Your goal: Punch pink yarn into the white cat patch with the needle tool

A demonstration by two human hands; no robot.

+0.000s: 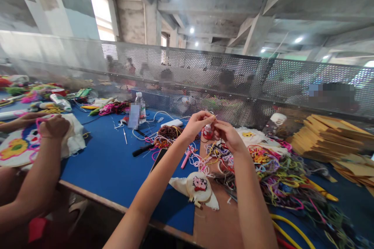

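Note:
Both hands are raised over the table and meet at the fingertips. My left hand (199, 124) is closed, thumb and fingers pinched together. My right hand (228, 133) pinches at the same spot, fingers bent; whatever is between them is too small to make out. Behind them stands a red and white container (208, 131), partly covered. Below, near the table edge, lies a small round embroidery hoop (200, 187) with white cloth and a pink and red figure stitched in it. Tangled yarn (274, 171) in many colours spreads beside my right forearm. A pink pen-like tool (186, 159) lies by my left forearm.
At left, a co-worker's hand (55, 126) works on a larger embroidered cloth (17, 146). A plastic bottle (140, 107), brown yarn (168, 136) and a white device (173, 123) are on the blue table (99, 163). Yellow envelopes (327, 136) are stacked right; a perforated metal screen (193, 74) runs behind.

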